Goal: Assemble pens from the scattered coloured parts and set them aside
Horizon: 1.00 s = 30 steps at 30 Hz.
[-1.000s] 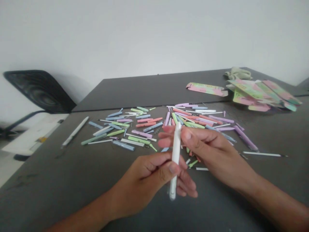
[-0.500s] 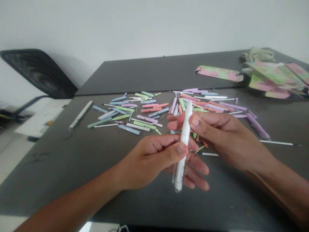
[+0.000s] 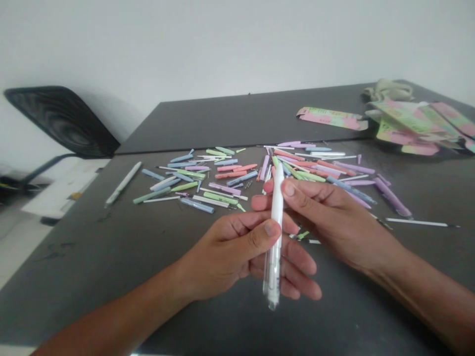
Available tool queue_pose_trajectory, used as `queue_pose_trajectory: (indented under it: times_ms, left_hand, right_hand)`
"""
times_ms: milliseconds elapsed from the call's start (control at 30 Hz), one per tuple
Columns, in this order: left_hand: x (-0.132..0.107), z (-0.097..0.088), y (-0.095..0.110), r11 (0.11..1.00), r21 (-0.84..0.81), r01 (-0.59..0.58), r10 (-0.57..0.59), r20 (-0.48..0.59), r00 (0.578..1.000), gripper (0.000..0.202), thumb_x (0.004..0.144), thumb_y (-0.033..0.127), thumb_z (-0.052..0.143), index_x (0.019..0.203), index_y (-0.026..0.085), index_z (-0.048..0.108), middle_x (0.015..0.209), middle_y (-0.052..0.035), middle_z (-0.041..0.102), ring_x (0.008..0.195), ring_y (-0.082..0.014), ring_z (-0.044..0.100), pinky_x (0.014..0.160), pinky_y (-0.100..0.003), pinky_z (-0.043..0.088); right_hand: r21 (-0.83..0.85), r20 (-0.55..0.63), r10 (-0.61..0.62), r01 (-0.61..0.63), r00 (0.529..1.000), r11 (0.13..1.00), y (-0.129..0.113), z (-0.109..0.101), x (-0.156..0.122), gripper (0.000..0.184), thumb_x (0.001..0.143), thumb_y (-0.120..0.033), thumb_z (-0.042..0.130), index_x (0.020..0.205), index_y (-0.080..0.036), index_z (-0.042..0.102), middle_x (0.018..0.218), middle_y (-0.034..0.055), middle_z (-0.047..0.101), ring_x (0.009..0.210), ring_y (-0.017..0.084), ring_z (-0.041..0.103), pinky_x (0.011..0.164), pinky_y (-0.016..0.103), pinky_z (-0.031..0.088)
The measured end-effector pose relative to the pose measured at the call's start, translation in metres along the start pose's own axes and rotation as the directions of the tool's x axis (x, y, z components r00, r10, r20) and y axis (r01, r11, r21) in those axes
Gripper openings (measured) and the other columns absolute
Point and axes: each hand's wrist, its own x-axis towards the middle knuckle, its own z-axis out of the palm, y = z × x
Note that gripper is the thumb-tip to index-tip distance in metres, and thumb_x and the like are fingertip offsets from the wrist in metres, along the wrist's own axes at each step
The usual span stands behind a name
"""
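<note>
A white pen [image 3: 276,207] with a clear clip at its lower end is held nearly upright between both hands. My left hand [image 3: 241,247] pinches its middle between thumb and fingers, with the other fingers spread behind it. Near the pen's pointed upper end, my right hand [image 3: 322,207] grips with thumb and forefinger. Behind the hands lie many pen parts in blue, green, coral and purple, such as a blue barrel [image 3: 197,204] and a purple barrel [image 3: 392,196]. Some parts are hidden by my right hand.
Another white pen [image 3: 123,184] lies at the left of the dark table [image 3: 111,277]. Torn pink-and-green packaging [image 3: 415,123] and a greyish cloth [image 3: 388,91] are at the back right. A flattened carton piece [image 3: 331,118] lies nearby. A black mesh chair [image 3: 61,118] stands at left.
The white pen has turned slightly more upright and shifted a little left and down, both hands still on it. The view has tilted slightly.
</note>
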Motion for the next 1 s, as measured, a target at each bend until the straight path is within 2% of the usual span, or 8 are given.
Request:
queue_pose_trajectory:
  times_ms: [67,133,200,267,367,467,600,1000]
  left_hand:
    - [0.001,-0.001,0.002,0.999,-0.026,-0.025,0.024,-0.018,1.0,0.02,0.105,0.034,0.071,0.106,0.015,0.077,0.094,-0.0054,0.086,0.086,-0.0186,0.086,0.074,-0.021,0.068]
    - [0.002,-0.003,0.005,0.995,-0.036,-0.091,0.09,-0.03,0.995,0.019,0.107,0.031,0.067,0.106,0.015,0.078,0.094,-0.0053,0.087,0.086,-0.0175,0.086,0.074,-0.021,0.068]
    - [0.003,-0.004,0.008,0.987,-0.033,-0.156,0.155,-0.044,0.987,0.02,0.109,0.028,0.062,0.107,0.015,0.078,0.095,-0.0056,0.087,0.087,-0.0173,0.086,0.076,-0.022,0.069]
    - [0.004,-0.003,0.009,0.983,-0.031,-0.182,0.18,-0.06,0.982,0.021,0.11,0.026,0.061,0.108,0.016,0.079,0.096,-0.0056,0.087,0.088,-0.018,0.086,0.078,-0.024,0.069]
    - [0.004,0.0,0.008,0.985,-0.007,-0.17,0.169,-0.084,0.982,0.028,0.11,0.028,0.06,0.103,0.013,0.082,0.093,-0.0068,0.087,0.087,-0.0183,0.086,0.077,-0.021,0.069]
    - [0.004,0.003,0.006,0.987,0.0,-0.159,0.159,-0.08,0.984,0.03,0.107,0.032,0.065,0.098,0.011,0.084,0.09,-0.007,0.086,0.084,-0.0183,0.086,0.076,-0.021,0.069]
    - [0.004,0.005,0.005,0.99,-0.009,-0.139,0.138,-0.071,0.988,0.026,0.103,0.035,0.073,0.098,0.012,0.085,0.089,-0.0064,0.085,0.083,-0.0181,0.086,0.076,-0.021,0.069]
    - [0.003,0.0,0.004,0.99,0.052,-0.127,0.131,-0.086,0.988,0.029,0.102,0.037,0.074,0.098,0.011,0.084,0.096,-0.0122,0.086,0.086,-0.0199,0.086,0.075,-0.019,0.066]
  right_hand:
    - [-0.01,-0.003,-0.045,0.045,0.999,0.999,0.001,0.004,-0.003,0.041,0.106,-0.051,0.064,0.14,-0.03,0.073,0.091,0.0015,0.08,0.076,0.016,0.076,0.072,0.029,0.065]
    - [-0.027,0.046,-0.158,0.159,0.986,0.987,0.002,0.008,-0.007,0.068,0.103,-0.057,0.066,0.165,-0.039,0.045,0.109,0.0026,0.082,0.072,0.015,0.076,0.069,0.029,0.066]
    - [-0.129,0.144,-0.292,0.311,0.945,0.942,0.004,0.009,-0.013,0.11,0.092,-0.068,0.073,0.175,-0.043,0.004,0.141,0.0078,0.073,0.095,0.021,0.08,0.083,0.035,0.068]
    - [-0.363,0.212,-0.368,0.423,0.905,0.831,0.008,0.007,-0.017,0.138,0.079,-0.07,0.085,0.174,-0.04,-0.011,0.165,0.0109,0.055,0.134,0.03,0.068,0.108,0.043,0.06]
    - [-0.628,0.282,-0.445,0.514,0.85,0.584,0.013,0.003,-0.016,0.148,0.064,-0.066,0.097,0.176,-0.034,0.006,0.176,0.0116,0.04,0.155,0.038,0.047,0.125,0.05,0.044]
    - [-0.706,0.292,-0.494,0.533,0.819,0.466,0.014,0.002,-0.013,0.13,0.067,-0.065,0.095,0.173,-0.033,0.026,0.168,0.0117,0.053,0.146,0.036,0.059,0.125,0.049,0.045]
    - [-0.728,0.295,-0.534,0.548,0.793,0.412,0.01,0.002,-0.01,0.119,0.07,-0.067,0.093,0.169,-0.034,0.034,0.155,0.0106,0.066,0.135,0.034,0.069,0.119,0.047,0.053]
    - [-0.745,0.345,-0.545,0.576,0.764,0.336,0.011,-0.001,-0.01,0.102,0.083,-0.063,0.086,0.165,-0.027,0.037,0.15,0.0136,0.069,0.131,0.032,0.071,0.118,0.045,0.053]
